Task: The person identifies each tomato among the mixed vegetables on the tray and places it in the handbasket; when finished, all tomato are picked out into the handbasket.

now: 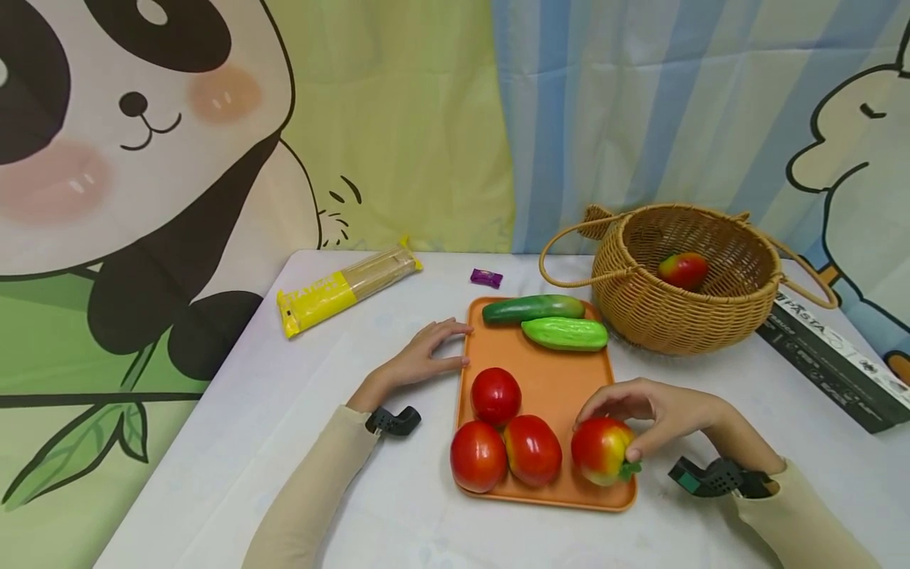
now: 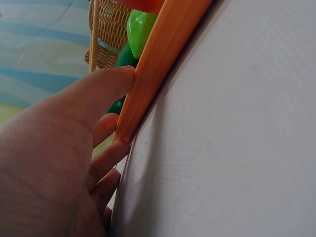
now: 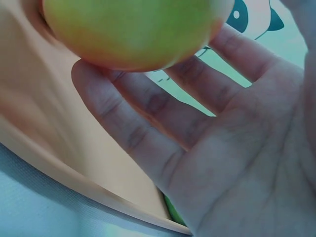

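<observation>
My right hand [image 1: 664, 411] holds a red-and-yellow tomato [image 1: 600, 450] with a green leafy stem, thumb on its near side and fingers on the far side. It sits over the front right corner of the orange tray [image 1: 550, 375]; the right wrist view shows the fingertips against its yellow-green skin [image 3: 143, 32]. At the tray's left edge, my left hand [image 1: 423, 356] touches the rim with thumb and fingertips, fingers loosely extended. Three red tomatoes [image 1: 496, 395] cluster at the front left of the tray. Across its back lie a dark green cucumber [image 1: 533, 309] and a light green one [image 1: 566, 333].
Behind the tray's right side stands a wicker basket [image 1: 682, 320] with a red-green fruit [image 1: 684, 270] inside. A black-and-white pasta box [image 1: 832, 356] lies beside it. A small purple wrapped candy [image 1: 486, 277] and a yellow noodle pack [image 1: 348, 288] lie toward the back.
</observation>
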Demonstrator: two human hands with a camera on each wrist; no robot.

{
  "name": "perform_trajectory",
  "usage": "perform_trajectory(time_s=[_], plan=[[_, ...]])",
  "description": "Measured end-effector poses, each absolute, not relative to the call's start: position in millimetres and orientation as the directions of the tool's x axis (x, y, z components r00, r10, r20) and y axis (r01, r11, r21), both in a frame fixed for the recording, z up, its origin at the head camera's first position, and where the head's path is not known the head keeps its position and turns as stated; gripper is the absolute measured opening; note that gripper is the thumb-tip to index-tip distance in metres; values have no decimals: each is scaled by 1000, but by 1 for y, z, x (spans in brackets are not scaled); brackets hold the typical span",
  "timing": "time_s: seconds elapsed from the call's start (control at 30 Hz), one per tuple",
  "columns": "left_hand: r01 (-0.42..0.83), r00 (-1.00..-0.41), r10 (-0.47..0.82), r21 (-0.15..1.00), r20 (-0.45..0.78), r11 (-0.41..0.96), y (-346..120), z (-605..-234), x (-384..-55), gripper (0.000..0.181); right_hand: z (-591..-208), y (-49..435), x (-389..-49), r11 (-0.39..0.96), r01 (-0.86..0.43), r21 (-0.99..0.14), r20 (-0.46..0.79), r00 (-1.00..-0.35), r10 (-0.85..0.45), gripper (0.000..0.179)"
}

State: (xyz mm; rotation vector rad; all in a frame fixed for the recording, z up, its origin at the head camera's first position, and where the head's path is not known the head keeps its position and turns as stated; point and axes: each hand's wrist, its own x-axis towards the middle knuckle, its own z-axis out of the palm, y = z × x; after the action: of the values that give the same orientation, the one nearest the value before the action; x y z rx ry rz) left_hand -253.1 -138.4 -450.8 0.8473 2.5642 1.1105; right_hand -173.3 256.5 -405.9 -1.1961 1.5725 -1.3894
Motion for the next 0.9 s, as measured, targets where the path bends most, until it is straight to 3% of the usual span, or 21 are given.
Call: perform_trajectory(time_s=[0.37, 0.9], plan=[[440, -802, 596, 723, 49, 532, -139, -452, -253, 56, -402, 261, -175, -32, -241, -970, 117, -347, -931, 50], [435, -804, 594, 723, 42, 537, -139, -452, -253, 56, -396, 266, -180, -153, -369, -917, 276, -308, -910, 62]])
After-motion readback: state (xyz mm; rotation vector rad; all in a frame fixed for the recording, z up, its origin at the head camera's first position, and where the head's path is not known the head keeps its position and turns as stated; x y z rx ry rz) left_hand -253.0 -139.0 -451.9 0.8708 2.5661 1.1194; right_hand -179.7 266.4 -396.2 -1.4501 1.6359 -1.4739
